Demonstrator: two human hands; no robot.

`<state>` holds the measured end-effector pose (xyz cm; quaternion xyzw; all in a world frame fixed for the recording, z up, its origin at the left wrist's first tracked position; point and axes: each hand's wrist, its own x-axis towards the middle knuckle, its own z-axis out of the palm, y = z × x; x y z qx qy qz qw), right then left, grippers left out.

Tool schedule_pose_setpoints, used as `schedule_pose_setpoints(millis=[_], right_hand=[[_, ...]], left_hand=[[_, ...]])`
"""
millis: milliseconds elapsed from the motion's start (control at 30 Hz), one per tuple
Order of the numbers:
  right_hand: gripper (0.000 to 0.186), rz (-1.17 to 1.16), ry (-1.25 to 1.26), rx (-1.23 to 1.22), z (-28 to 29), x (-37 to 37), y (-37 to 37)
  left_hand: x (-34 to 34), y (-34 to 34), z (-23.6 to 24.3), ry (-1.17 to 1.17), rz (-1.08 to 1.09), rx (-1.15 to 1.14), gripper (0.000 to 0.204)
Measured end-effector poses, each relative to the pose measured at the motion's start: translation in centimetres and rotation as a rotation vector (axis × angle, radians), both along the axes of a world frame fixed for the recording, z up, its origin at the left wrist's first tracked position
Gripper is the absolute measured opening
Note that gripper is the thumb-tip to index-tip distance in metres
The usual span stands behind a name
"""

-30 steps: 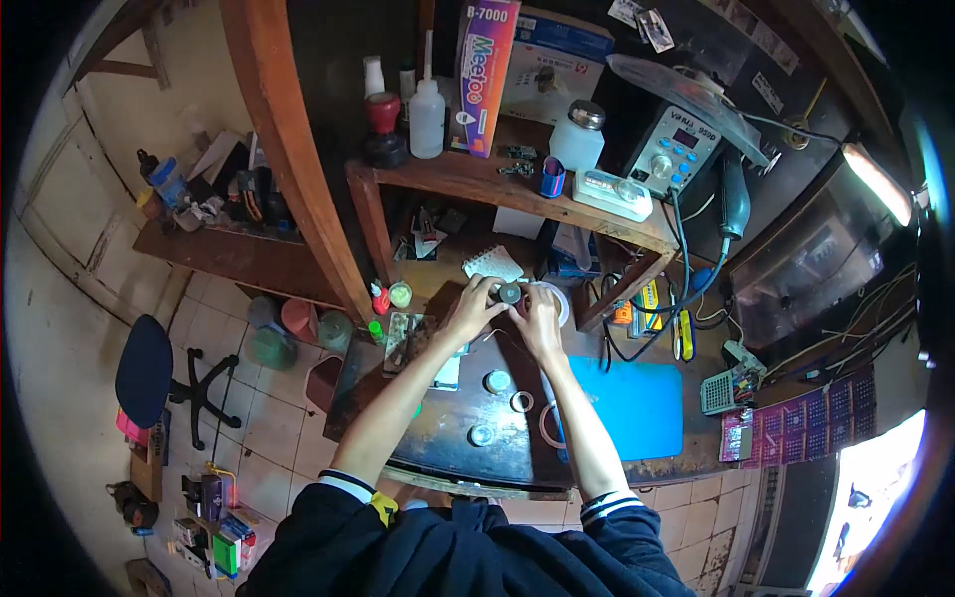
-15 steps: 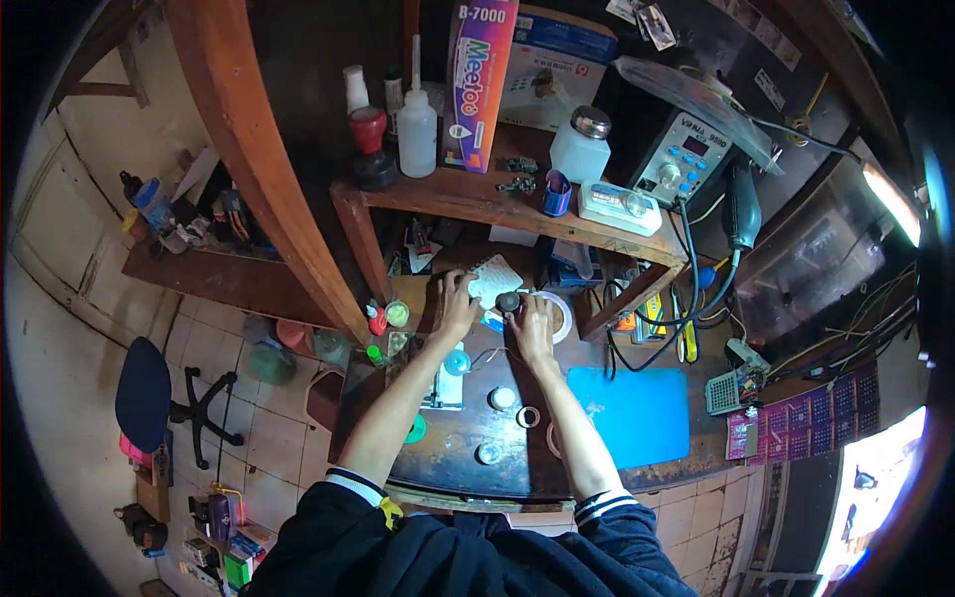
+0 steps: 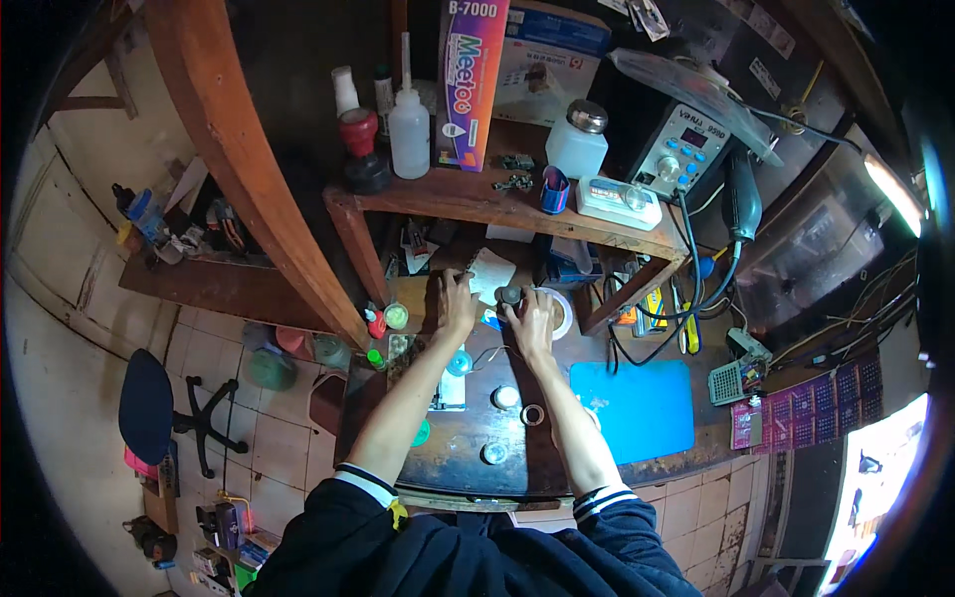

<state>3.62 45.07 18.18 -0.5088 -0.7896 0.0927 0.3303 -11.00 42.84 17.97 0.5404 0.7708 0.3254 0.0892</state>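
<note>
- Right hand (image 3: 533, 323): fingers closed around one dark round piece (image 3: 509, 296), held above the back of the bench (image 3: 468, 468), in front of the shelf (image 3: 497, 199).
- Left hand (image 3: 458, 306): fingers bent, beside the white paper (image 3: 491, 274); whether it grips or touches anything cannot be told.
- Possible fault, slipping: the dark piece could drop onto the bench, should the right fingers loosen, since the left hand gives it no visible support.
- Possible fault, knocking: a forearm swung inward could upset the small pale tubs (image 3: 505, 398) or the blue tub (image 3: 459, 363) near the left forearm.
- Possible fault, snagging: the thin wire (image 3: 489, 354) could catch on the left wrist if drawn back low.
- Count, bench: two small pale tubs, one blue tub, one blue mat (image 3: 637, 413), one white ring (image 3: 560, 314).
- Count, shelf: two boxes (image 3: 470, 90), one squeeze bottle (image 3: 410, 139), one metal-lidded jar (image 3: 577, 147).
</note>
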Motion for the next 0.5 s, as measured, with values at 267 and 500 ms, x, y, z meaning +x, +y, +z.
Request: schedule_pose_setpoints(millis=[267, 500], right_hand=[[0.046, -0.072, 0.066, 0.030, 1.0, 1.6, 0.0], [0.042, -0.141, 0.105, -0.018, 1.1, 4.1, -0.6]], left_hand=[[0.9, 1.2, -1.6, -0.016, -0.016, 0.149, 0.036], [0.5, 0.9, -1.6, -0.045, -0.087, 0.148, 0.019]])
